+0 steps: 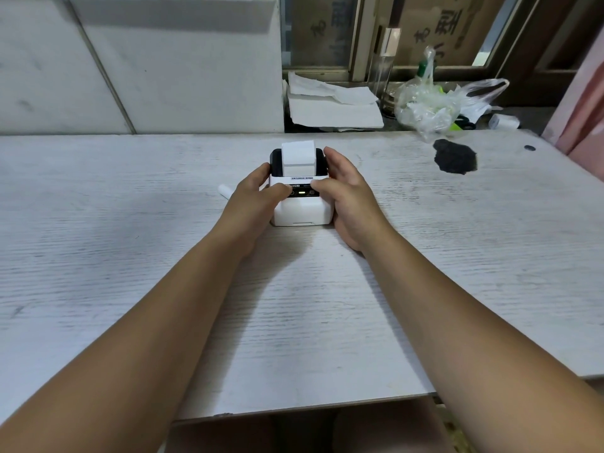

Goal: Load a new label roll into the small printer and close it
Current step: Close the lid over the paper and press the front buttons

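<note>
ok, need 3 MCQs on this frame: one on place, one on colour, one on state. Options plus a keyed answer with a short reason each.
1. Where is the clear crumpled plastic bag?
A. far right, by the window
B. near left corner
C. under the printer

2. What colour is the lit indicator on the small white label printer?
A. red
B. yellow-green
C. blue

3. What are the hands doing?
A. both lifted off
B. both gripping the printer's sides
C. one holding scissors

Answers:
1 A, it lies at the back right of the white wood-grain table.
2 B, it glows yellow-green.
3 B, the left hand and right hand flank it, thumbs on top.
</note>
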`<state>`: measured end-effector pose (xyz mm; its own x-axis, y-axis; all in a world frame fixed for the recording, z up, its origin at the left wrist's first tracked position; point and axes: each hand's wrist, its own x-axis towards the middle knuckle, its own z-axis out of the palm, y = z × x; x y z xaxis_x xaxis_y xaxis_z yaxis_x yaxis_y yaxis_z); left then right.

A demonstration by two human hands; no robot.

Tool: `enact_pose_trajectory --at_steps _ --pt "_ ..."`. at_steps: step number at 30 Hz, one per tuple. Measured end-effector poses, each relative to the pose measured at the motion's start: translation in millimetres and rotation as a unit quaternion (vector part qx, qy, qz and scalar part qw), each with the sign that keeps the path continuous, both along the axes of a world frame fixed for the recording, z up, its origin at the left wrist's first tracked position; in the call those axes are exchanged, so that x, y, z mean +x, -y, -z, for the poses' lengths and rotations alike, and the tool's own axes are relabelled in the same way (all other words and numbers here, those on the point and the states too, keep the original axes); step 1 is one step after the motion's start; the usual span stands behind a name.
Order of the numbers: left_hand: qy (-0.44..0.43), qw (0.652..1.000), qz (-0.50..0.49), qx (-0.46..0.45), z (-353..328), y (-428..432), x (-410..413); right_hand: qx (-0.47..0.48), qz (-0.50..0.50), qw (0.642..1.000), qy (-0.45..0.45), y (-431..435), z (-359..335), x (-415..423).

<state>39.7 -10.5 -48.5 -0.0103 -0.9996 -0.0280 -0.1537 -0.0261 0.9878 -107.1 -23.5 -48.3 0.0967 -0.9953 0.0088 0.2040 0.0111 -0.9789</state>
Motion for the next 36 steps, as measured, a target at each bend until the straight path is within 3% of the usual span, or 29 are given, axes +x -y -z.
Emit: enact_pose_trajectory --at_steps 36 --pt "-0.002 1.0 -0.001 -0.009 2.5 1.1 0.6 0.012 0.011 1.0 0.018 2.4 0.4 1.0"
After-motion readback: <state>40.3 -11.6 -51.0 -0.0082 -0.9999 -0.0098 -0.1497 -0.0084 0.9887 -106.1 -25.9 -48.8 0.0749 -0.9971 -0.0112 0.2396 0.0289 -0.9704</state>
